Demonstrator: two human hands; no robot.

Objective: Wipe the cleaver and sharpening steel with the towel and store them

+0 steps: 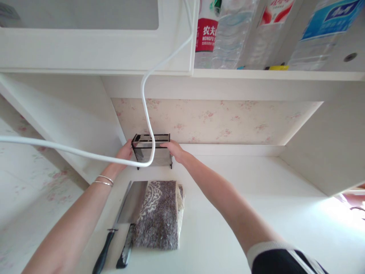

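A clear plastic knife rack with a dark frame (148,154) stands at the back of the white counter against the flowered wall. My left hand (125,151) grips its left side and my right hand (174,149) holds its right top edge, fingers curled on the frame. Closer to me a cleaver with a black handle (125,207) lies flat on the counter, and a second black-handled knife (127,243) lies partly under a folded grey patterned cloth (159,215).
A white cable (146,114) hangs from the cabinet above and loops in front of the rack, running off to the left. Water bottles (228,34) stand on the shelf overhead. White cabinet walls close in on both sides of the counter (242,198).
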